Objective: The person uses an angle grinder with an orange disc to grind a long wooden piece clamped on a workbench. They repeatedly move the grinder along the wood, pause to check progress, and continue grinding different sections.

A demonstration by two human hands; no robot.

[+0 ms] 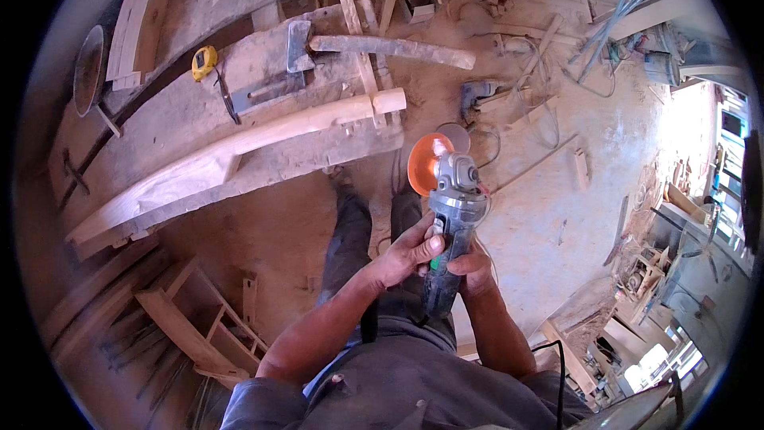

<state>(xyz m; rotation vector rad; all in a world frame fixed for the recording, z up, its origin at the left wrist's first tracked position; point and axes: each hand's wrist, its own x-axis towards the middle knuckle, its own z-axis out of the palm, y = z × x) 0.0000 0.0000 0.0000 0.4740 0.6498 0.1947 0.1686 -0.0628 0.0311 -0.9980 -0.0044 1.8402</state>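
Both my hands hold a grey and black angle grinder upright in front of my body. Its orange disc faces the workbench and stands apart from the wood. My left hand is closed on the grinder's body, with the thumb by its side. On the other side my right hand grips the handle, its fingers partly hidden behind the tool. To the left, a long, pale shaped piece of wood lies along the near edge of the workbench.
On the bench are a hammer with a wooden handle, a yellow tape measure and a metal-bladed tool. A wooden frame stands at lower left. Cables, a blue power tool and wood scraps lie on the floor.
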